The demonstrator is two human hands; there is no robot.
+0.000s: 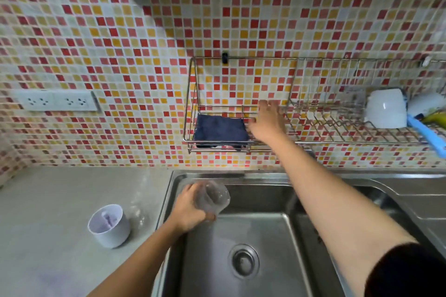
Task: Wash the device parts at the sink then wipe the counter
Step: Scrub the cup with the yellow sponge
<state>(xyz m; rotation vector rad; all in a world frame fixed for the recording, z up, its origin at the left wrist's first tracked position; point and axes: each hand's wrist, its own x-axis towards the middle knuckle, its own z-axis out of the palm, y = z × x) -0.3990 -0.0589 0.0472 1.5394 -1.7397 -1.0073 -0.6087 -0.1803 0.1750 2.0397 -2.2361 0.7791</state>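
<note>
My left hand grips a clear plastic cup, tilted, over the left rim of the steel sink. My right hand is stretched up to the wire wall rack, fingers spread and straight, just right of a folded dark blue cloth lying in the rack. Whether the fingers touch the cloth is unclear. A white round device part with a purple inside stands on the grey counter, left of the sink.
The rack's right section holds an upturned white bowl, a blue-handled brush and something yellow. A double wall socket sits at the left on the mosaic tiles. The sink drain lies low in the basin; a draining board extends right.
</note>
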